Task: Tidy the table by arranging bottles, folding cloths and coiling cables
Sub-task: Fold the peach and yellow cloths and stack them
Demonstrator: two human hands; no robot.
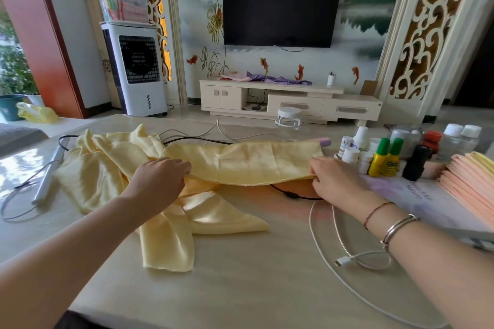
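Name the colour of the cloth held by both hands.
Pale yellow, plain; the cloth shows best in the head view.

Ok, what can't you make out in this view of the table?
Head view:
- thin black cable: its run under the held pale yellow cloth is hidden.
- small bottles: label print too small.
- stacked peach cloths: cut by the right edge.
- left hand and right hand: fingertips tucked under cloth.
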